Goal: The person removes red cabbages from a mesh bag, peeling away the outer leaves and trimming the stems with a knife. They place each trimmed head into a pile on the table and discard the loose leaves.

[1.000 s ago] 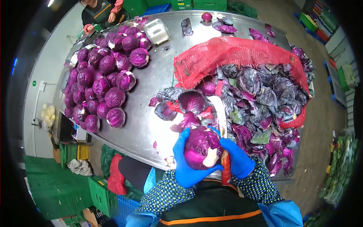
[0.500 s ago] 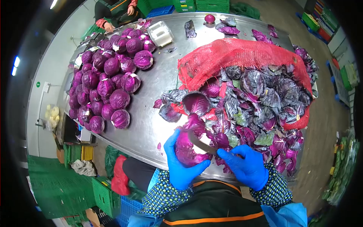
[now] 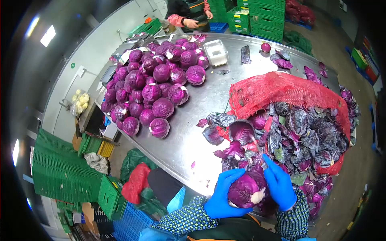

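In blue gloves, my left hand (image 3: 227,195) grips a red cabbage (image 3: 244,189) from its left side, close to my body. The cabbage's pale cut stem end faces down and to the right. My right hand (image 3: 279,184) is beside the cabbage on its right, holding a knife (image 3: 256,143) whose blade points away from me and shows nearly edge-on. The knife's handle is hidden in the glove. Loose purple outer leaves (image 3: 234,149) lie just beyond the cabbage. A red mesh sack (image 3: 289,90) is spread behind them, with dark leaves spilling out.
A large pile of red cabbages (image 3: 150,92) covers the left of the steel table (image 3: 201,150). A clear plastic tub (image 3: 216,52) and a small purple ball-like piece (image 3: 265,47) sit farther back. Another person (image 3: 191,16) stands at the far edge. Green crates (image 3: 265,22) are stacked behind.
My view has swung left. The knife has come off the cabbage's stem end and now points away from me. My left hand has turned the cabbage, bringing its stem end lower.
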`<state>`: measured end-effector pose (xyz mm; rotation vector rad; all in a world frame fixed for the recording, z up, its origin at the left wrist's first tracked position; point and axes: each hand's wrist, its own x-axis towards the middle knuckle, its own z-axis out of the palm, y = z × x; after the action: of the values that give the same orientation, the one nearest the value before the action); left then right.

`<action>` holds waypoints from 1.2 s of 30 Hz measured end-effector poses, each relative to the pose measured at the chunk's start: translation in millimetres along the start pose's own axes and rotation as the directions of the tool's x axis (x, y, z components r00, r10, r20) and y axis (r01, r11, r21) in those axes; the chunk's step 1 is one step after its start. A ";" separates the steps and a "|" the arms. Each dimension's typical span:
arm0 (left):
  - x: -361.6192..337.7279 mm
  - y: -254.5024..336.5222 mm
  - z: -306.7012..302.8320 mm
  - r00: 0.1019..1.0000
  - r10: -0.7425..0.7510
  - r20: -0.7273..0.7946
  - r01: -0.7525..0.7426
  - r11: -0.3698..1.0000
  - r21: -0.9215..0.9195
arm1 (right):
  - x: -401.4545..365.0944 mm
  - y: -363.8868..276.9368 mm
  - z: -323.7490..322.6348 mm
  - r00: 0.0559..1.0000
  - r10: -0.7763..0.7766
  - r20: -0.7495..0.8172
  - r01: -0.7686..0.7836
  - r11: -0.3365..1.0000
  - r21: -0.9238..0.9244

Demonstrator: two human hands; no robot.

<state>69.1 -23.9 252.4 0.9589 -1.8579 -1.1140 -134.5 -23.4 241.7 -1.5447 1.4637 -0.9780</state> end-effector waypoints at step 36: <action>8.1 -22.2 -11.8 0.955 -0.163 0.249 0.256 0.878 -0.406 | -18.7 -11.6 14.0 0.910 0.368 0.189 -0.378 0.555 0.741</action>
<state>80.7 -42.6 237.9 0.8165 -1.5780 -1.7344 -117.8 -3.9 246.4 -0.5647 1.0569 -1.1112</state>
